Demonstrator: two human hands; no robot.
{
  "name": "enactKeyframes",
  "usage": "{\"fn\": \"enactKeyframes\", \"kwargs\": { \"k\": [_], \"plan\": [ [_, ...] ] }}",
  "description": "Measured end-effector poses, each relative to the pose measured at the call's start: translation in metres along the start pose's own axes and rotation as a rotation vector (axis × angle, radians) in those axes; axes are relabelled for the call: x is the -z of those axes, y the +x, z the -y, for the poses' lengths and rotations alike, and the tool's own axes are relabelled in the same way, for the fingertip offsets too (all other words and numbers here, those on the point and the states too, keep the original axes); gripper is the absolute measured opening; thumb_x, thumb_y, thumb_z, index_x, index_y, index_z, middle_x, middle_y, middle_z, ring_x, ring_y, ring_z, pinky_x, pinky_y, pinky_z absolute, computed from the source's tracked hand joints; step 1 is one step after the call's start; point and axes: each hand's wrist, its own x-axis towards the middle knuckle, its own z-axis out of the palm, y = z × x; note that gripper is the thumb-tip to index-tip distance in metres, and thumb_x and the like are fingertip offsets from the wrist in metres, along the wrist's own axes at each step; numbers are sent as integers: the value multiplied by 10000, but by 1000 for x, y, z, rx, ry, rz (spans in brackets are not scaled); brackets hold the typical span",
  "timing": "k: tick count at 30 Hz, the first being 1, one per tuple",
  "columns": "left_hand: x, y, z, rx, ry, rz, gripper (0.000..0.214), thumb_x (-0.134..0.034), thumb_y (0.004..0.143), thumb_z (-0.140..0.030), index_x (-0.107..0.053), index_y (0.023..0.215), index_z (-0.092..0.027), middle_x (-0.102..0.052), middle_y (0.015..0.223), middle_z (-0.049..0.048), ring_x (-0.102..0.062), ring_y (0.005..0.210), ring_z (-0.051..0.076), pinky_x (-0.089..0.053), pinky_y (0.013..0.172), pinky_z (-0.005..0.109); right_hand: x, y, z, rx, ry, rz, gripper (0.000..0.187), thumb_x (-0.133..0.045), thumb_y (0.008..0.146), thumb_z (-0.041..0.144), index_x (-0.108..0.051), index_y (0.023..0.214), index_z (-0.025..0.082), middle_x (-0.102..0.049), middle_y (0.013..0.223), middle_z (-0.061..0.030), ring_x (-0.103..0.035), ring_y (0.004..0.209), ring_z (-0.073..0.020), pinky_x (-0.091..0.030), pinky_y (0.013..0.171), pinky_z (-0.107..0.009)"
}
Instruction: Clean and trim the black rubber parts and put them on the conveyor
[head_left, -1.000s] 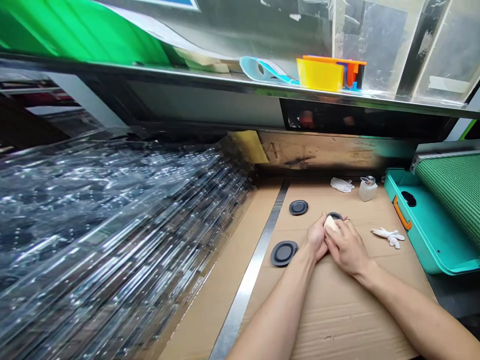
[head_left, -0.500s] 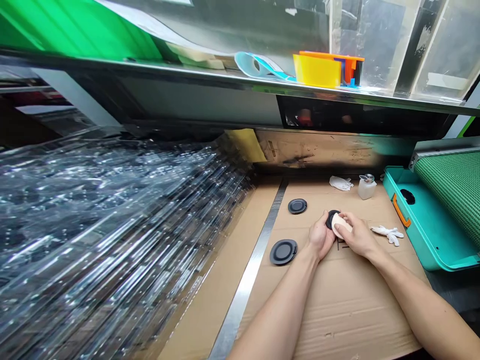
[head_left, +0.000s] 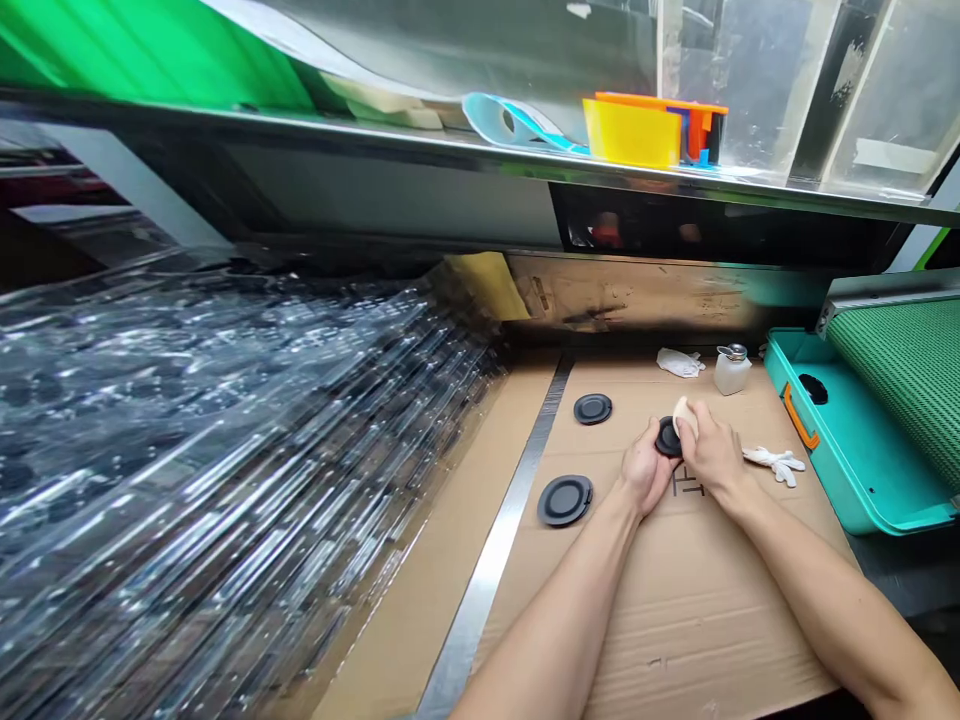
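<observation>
My left hand (head_left: pixel 645 470) grips a small black round disc (head_left: pixel 667 440) above the cardboard sheet (head_left: pixel 675 590). My right hand (head_left: pixel 711 455) presses a cream-white pad (head_left: pixel 682 415) against the disc's upper edge, fingers closed round it. Two more black discs lie on the cardboard: a larger one (head_left: pixel 565 500) left of my left wrist, a smaller one (head_left: pixel 592 408) farther back.
A big stack of clear plastic trays (head_left: pixel 210 470) fills the left. A metal strip (head_left: pixel 495 560) runs along the cardboard. At the back stand a small dispenser bottle (head_left: pixel 731 370) and a white cloth (head_left: pixel 680 362); a white glove (head_left: pixel 774 463) lies right. A teal bin (head_left: pixel 855 470) and green conveyor (head_left: pixel 911 370) sit far right.
The pad has slid from the disc's front face up to its far edge, uncovering the black disc. Both hands shifted slightly away from me.
</observation>
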Motion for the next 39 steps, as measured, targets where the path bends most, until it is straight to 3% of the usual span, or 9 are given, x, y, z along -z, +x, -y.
{"fn": "enactKeyframes", "kwargs": {
  "k": [5,9,12,15,23,27,31,35,39],
  "plan": [
    [2,0,1,-38,8,16,361,-435,1028,-348,-699,1010,-102,-742,1083,158,-685,1100,248,-514,1031,390,1,-2,3,110,-67,82,362,-414,1020,370,-536,1331,231,-709,1194,-94,-693,981,-230,-475,775,-282],
    [3,1,3,-91,19,-48,286,-488,1012,-310,-688,1048,-108,-747,1066,144,-698,1059,233,-529,1006,399,6,2,-6,-12,-79,33,354,-434,1009,351,-570,1311,227,-717,1191,-101,-693,1002,-240,-478,805,-296],
    [3,2,5,-92,19,-63,310,-500,1005,-350,-688,1042,-107,-746,1061,148,-700,1055,239,-540,988,402,10,-2,-12,38,26,63,353,-496,975,343,-600,1296,239,-742,1146,-79,-705,995,-232,-484,822,-283],
    [3,2,5,-29,34,3,351,-503,997,-394,-696,1024,-102,-742,1059,161,-697,1065,258,-540,986,406,10,-7,-11,112,163,86,322,-515,960,344,-646,1245,274,-758,1115,-38,-717,970,-207,-493,826,-260],
    [-1,-2,5,-90,79,11,329,-544,980,-376,-703,1019,-91,-749,1015,155,-689,1088,266,-536,984,405,13,1,-19,32,337,73,232,-575,883,292,-747,1034,252,-775,1044,-35,-713,1000,-211,-500,890,-274],
    [-1,-2,6,-81,117,62,329,-554,975,-371,-708,1012,-83,-749,1002,158,-692,1075,278,-538,975,410,12,4,-24,24,496,56,233,-577,878,331,-747,986,214,-775,933,-30,-707,864,-191,-506,784,-261],
    [0,-1,5,-84,73,-11,347,-517,992,-369,-705,1015,-79,-745,1022,167,-692,1075,271,-536,988,413,8,1,-22,-49,428,48,225,-589,854,314,-743,987,218,-767,891,-29,-691,817,-187,-483,739,-255],
    [-1,-2,3,-17,27,-2,393,-452,1014,-396,-706,1014,-95,-738,1087,167,-685,1101,268,-529,1015,421,5,-3,-13,49,419,114,225,-548,905,340,-716,1006,231,-760,895,-11,-692,802,-172,-478,736,-240],
    [-1,-3,4,-62,30,-24,373,-429,1027,-353,-699,1053,-96,-737,1122,162,-681,1117,254,-530,1022,417,1,1,-5,-16,85,-40,329,-429,996,370,-629,1231,257,-754,1050,-61,-706,911,-226,-476,770,-285]
  ]
}}
